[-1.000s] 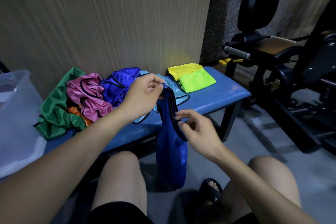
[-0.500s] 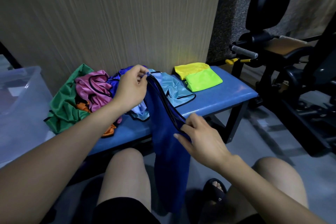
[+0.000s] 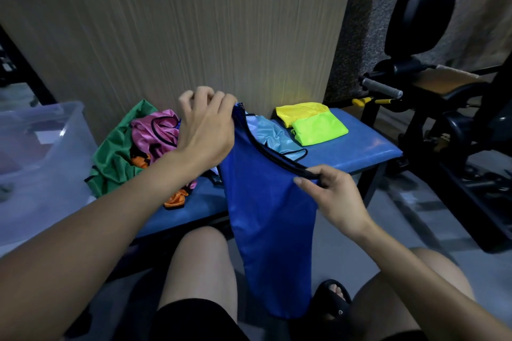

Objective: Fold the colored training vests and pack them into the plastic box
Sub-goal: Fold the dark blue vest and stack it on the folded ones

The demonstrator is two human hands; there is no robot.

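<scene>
A dark blue vest with black trim hangs in front of the blue bench, down between my knees. My left hand grips its upper end above the bench. My right hand pinches the black-trimmed edge at the vest's lower right. Behind the vest lies a light blue vest. A loose pile sits on the bench's left part: a green vest, a pink vest and an orange vest. Two folded vests, yellow and lime green, lie at the bench's right. The clear plastic box stands at the left.
A tall cardboard sheet leans behind the bench. Black gym equipment with a padded handle stands to the right. My bare knees and a black sandal are below, on the grey floor.
Both hands have spread apart and lifted the dark blue vest, stretching its trimmed edge between them. The left hand rose over the bench; the right moved right along the trim.
</scene>
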